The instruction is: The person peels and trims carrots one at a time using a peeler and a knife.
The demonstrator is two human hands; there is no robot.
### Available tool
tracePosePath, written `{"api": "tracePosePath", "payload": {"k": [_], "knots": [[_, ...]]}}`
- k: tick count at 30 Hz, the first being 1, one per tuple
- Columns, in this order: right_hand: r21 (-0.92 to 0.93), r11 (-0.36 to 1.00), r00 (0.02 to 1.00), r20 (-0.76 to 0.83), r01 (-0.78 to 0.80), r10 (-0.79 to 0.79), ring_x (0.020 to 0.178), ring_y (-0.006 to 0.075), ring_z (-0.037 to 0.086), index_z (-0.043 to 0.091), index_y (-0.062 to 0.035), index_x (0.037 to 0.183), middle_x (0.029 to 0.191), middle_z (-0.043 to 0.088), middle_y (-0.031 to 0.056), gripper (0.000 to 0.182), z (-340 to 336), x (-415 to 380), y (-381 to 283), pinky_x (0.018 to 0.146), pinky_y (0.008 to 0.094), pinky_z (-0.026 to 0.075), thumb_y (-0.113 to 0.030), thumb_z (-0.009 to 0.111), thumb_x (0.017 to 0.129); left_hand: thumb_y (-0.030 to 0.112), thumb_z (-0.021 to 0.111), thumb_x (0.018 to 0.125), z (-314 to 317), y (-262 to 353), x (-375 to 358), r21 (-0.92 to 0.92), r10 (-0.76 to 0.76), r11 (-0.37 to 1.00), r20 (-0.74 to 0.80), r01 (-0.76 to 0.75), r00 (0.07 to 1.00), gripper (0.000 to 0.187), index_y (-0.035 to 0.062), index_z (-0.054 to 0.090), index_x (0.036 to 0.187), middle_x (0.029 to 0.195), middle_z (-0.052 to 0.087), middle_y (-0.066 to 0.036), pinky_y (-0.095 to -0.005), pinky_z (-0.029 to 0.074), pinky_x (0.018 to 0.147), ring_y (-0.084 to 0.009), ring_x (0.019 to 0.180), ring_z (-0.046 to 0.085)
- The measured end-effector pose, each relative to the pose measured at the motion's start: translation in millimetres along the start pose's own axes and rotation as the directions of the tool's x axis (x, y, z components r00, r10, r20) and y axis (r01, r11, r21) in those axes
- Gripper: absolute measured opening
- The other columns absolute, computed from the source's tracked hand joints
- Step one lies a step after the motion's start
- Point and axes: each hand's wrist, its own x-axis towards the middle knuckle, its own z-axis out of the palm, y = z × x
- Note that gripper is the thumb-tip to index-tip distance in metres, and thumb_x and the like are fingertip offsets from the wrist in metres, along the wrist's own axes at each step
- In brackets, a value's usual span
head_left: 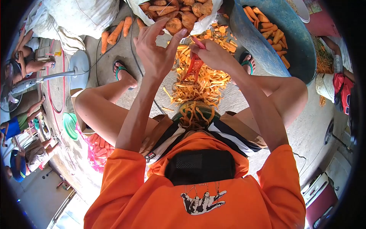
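Note:
My left hand (154,51) reaches forward with thumb and fingers apart. Its fingertips are beside a round carrot end (174,26) at the mouth of a white sack (215,9) of unpeeled carrots; no firm grip shows. In my right hand (215,55), closed, is a red peeler (198,42), its lower part partly lost against the peelings. Below both hands a long heap of orange carrot peelings (206,86) covers the floor, reaching back to a dark rounded container (196,110) between my legs.
A blue tub (253,53) with peeled carrots stands at the right. Loose carrots (115,32) lie by a full white sack (82,19) at the left. There are also a standing fan (78,70), a pink mesh bag of carrots (100,150), a cable (139,63) and other people.

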Motion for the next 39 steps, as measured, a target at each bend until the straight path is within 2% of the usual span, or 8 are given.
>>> {"api": "tracePosePath", "payload": {"k": [2, 5, 9, 12, 17, 29, 36, 39], "knots": [[0.136, 0.990, 0.999, -0.038, 0.026, -0.021, 0.075, 0.0287, 0.068, 0.073, -0.0006, 0.085, 0.078, 0.069, 0.0162, 0.044, 13, 10, 21, 0.071, 0.0418, 0.050, -0.039, 0.056, 0.098, 0.031, 0.089, 0.082, 0, -2, -4, 0.082, 0.087, 0.993, 0.011, -0.088, 0.996, 0.042, 0.0027, 0.076, 0.109, 0.084, 0.068, -0.003, -0.0304, 0.046, 0.078, -0.0139, 0.082, 0.059], [-0.382, 0.885, 0.908, 0.212, -0.265, 0.363, 0.063, 0.0272, 0.064, 0.071, -0.0001, 0.089, 0.074, 0.068, 0.0169, 0.043, 26, 37, 106, 0.060, 0.0412, 0.049, -0.040, 0.056, 0.098, 0.031, 0.087, 0.083, 7, -20, -9, 0.172, 0.110, 0.978, 0.051, -0.117, 0.993, 0.042, 0.0023, 0.076, 0.111, 0.084, 0.070, -0.003, -0.0291, 0.045, 0.078, -0.0136, 0.077, 0.057], [-0.472, 0.790, 0.854, 0.133, -0.392, 0.503, 0.068, 0.0343, 0.069, 0.070, 0.0030, 0.080, 0.072, 0.068, 0.0236, 0.047, 17, 39, 135, 0.066, 0.0448, 0.052, -0.041, 0.059, 0.094, 0.037, 0.086, 0.084, -12, -36, 11, -0.206, -0.209, 0.957, 0.005, 0.206, 0.978, 0.045, 0.0008, 0.075, 0.108, 0.082, 0.072, -0.007, -0.0362, 0.052, 0.062, -0.0144, 0.072, 0.067], [-0.327, 0.938, 0.993, -0.015, -0.114, 0.115, 0.070, 0.0358, 0.069, 0.068, 0.0048, 0.080, 0.074, 0.069, 0.0239, 0.051, -3, 33, 102, 0.066, 0.0467, 0.051, -0.043, 0.061, 0.094, 0.037, 0.085, 0.086, -11, -61, 7, -0.397, -0.379, 0.846, 0.026, 0.357, 0.925, 0.043, -0.0010, 0.077, 0.103, 0.082, 0.074, -0.007, -0.0336, 0.054, 0.067, -0.0131, 0.073, 0.067], [-0.347, 0.936, 0.969, -0.203, 0.062, -0.140, 0.067, 0.0317, 0.069, 0.068, 0.0025, 0.082, 0.070, 0.068, 0.0163, 0.059, -29, 10, 11, 0.065, 0.0439, 0.051, -0.056, 0.065, 0.092, 0.046, 0.084, 0.083, -2, -66, -5, -0.069, -0.398, 0.909, 0.152, 0.411, 0.905, 0.051, -0.0017, 0.078, 0.101, 0.087, 0.076, -0.010, -0.0342, 0.055, 0.075, -0.0164, 0.082, 0.071], [-0.454, 0.890, 0.868, -0.428, 0.035, -0.252, 0.066, 0.0205, 0.064, 0.065, -0.0039, 0.078, 0.067, 0.062, 0.0068, 0.076, -43, 17, 5, 0.065, 0.0346, 0.049, -0.079, 0.072, 0.076, 0.044, 0.085, 0.081, 12, -20, -28, 0.053, -0.113, 0.994, 0.404, 0.100, 0.908, 0.050, 0.0025, 0.077, 0.108, 0.089, 0.076, -0.010, -0.0349, 0.054, 0.074, -0.0185, 0.082, 0.069], [-0.307, 0.952, 0.890, -0.438, -0.017, -0.125, 0.068, 0.0242, 0.066, 0.070, -0.0020, 0.089, 0.071, 0.066, 0.0110, 0.074, -66, 40, 51, 0.065, 0.0380, 0.049, -0.075, 0.068, 0.083, 0.032, 0.084, 0.087, -11, -40, -4, -0.245, -0.188, 0.919, 0.413, 0.308, 0.891, 0.040, 0.0020, 0.075, 0.112, 0.100, 0.076, -0.004, -0.0314, 0.048, 0.091, -0.0119, 0.097, 0.068], [-0.318, 0.948, 0.928, -0.348, 0.019, -0.135, 0.066, 0.0231, 0.066, 0.068, -0.0031, 0.084, 0.068, 0.065, 0.0104, 0.066, -56, 26, 28, 0.064, 0.0377, 0.049, -0.069, 0.068, 0.086, 0.014, 0.080, 0.091, -14, -41, 1, -0.666, -0.186, 0.626, 0.378, 0.406, 0.907, 0.032, 0.0059, 0.072, 0.121, 0.108, 0.075, -0.002, -0.0294, 0.048, 0.092, -0.0097, 0.098, 0.067]]}}
